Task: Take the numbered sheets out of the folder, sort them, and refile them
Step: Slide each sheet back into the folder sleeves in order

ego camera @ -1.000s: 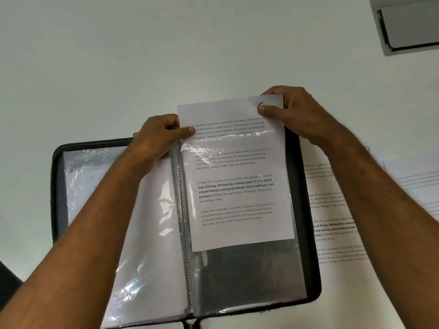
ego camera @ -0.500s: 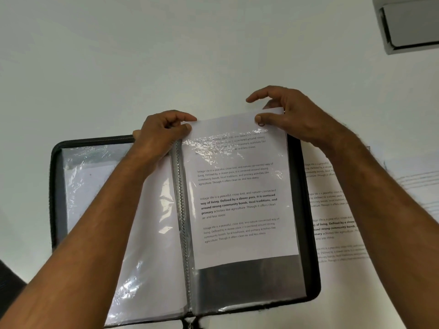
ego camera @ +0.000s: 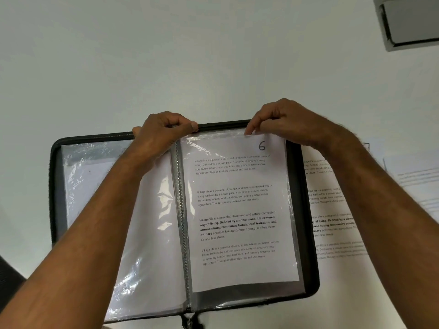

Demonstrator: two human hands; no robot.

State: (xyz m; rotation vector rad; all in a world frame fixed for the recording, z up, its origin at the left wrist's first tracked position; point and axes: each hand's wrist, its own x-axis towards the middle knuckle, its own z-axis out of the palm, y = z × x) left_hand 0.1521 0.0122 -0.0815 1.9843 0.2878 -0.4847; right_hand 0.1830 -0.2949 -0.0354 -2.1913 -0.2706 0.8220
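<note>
Lying open on the white desk [ego camera: 213, 55], one black folder [ego camera: 301, 210] shows two spreads of clear sleeves, with two hands at its far edge. The left hand [ego camera: 161, 131] has its fingers [ego camera: 190, 125] curled closed, pinching the sleeve top by the spine; the right hand [ego camera: 285, 122] pinches the top edge of one sheet [ego camera: 240, 210] marked 6, almost fully inside the right sleeve just below those fingers. Two more printed sheets [ego camera: 332, 210] lie right of the right forearm, partly hidden by it and the folder; the farther one is faint. A grey box [ego camera: 411, 22] is cut off at the corner.
</note>
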